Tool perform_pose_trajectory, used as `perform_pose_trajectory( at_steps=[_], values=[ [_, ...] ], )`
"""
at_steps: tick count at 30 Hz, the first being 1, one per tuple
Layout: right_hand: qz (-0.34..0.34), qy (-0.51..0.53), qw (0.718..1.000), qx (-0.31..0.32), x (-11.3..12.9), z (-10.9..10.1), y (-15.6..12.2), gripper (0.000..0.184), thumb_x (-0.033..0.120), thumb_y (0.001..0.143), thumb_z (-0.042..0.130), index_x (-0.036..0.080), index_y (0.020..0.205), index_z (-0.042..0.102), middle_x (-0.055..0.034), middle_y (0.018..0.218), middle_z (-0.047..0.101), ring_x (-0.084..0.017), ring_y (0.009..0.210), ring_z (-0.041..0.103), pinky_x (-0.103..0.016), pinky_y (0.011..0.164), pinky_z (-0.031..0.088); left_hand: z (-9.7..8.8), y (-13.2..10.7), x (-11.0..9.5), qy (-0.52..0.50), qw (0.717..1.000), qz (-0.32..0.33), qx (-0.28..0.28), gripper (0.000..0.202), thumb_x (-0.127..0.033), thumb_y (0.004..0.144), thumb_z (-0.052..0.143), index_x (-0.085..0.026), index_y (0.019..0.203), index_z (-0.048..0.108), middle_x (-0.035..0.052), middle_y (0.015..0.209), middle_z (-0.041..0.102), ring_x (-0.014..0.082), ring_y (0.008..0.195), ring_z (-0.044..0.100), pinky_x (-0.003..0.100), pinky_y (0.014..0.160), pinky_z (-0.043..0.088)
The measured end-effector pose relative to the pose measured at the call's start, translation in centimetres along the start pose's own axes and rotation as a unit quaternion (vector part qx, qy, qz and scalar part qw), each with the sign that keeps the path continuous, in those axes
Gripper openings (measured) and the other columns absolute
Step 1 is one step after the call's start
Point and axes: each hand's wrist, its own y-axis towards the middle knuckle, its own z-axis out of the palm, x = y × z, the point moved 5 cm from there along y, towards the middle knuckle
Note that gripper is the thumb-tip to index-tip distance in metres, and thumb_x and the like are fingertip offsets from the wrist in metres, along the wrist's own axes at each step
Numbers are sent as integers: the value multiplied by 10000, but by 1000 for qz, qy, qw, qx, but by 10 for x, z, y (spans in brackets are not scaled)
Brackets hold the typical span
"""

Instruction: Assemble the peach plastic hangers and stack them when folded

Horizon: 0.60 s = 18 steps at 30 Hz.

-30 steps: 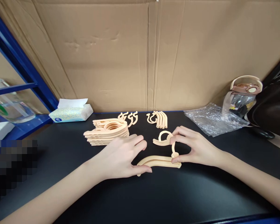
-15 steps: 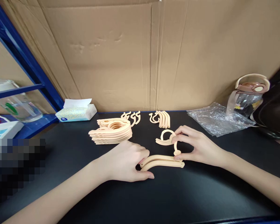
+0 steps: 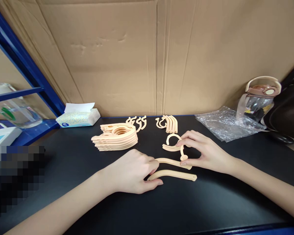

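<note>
- Left hand [image 3: 134,171]: palm down on the black tabletop [image 3: 161,209], fingers curled narrow, thumb and fingertips pinching the left ends of two long curved peach plastic hanger arms [image 3: 172,175].
- Hanger arms: flat on the tabletop at centre, between the two hands, close together at the left hand and splayed apart toward the right.
- Right hand [image 3: 205,153]: index finger and thumb closed on a small peach plastic hook with a round foot [image 3: 182,153], held upright, foot touching the right end of the farther arm.
- Just behind that hook: a second loose peach hook [image 3: 171,143], lying flat.
- Farther back: a stack of peach plastic hangers [image 3: 116,138] on the left, then a row of small hooks [image 3: 137,121] and a row of curved peach pieces [image 3: 170,123] near the cardboard wall [image 3: 112,65].
- Back left: a soft tissue pack [image 3: 78,117].
- Back right: a crumpled clear plastic bag [image 3: 225,124] and a clear bottle with a pink lid [image 3: 258,98].
</note>
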Motion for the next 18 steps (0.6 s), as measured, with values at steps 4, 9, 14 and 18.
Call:
perform_pose_trajectory(
  at_steps=[4,9,14,18],
  values=[
    [2,-8,1000,-5,2,-1,0,354,424,824,691,218,1095,590,-48,1023,595,-197,917,543,-342,804,459,0,0,-1,16,1000,11,-13,198,-300,863,570,-186,702,559,-32,627,586,139,518,547,265,490,271],
    [2,-17,1000,-20,0,-4,1,357,435,826,687,213,1085,583,-49,988,581,-194,883,534,-336,779,457,-7,0,1,53,994,21,-89,242,-249,959,446,-172,739,513,-35,639,554,117,497,494,258,480,248],
    [3,-33,999,-18,-1,-4,0,303,453,823,681,208,973,584,-52,954,557,-194,852,520,-329,755,456,-13,-1,11,-72,989,-40,-125,193,-316,1005,413,-194,889,507,-64,690,561,94,529,482,215,512,299],
    [-10,-32,999,-25,2,-5,1,254,443,862,631,203,935,593,-47,890,563,-186,799,514,-323,721,452,-14,-1,20,-210,963,-102,-135,156,-322,1003,406,-224,915,489,-71,741,543,92,604,478,204,574,346]
  ],
)
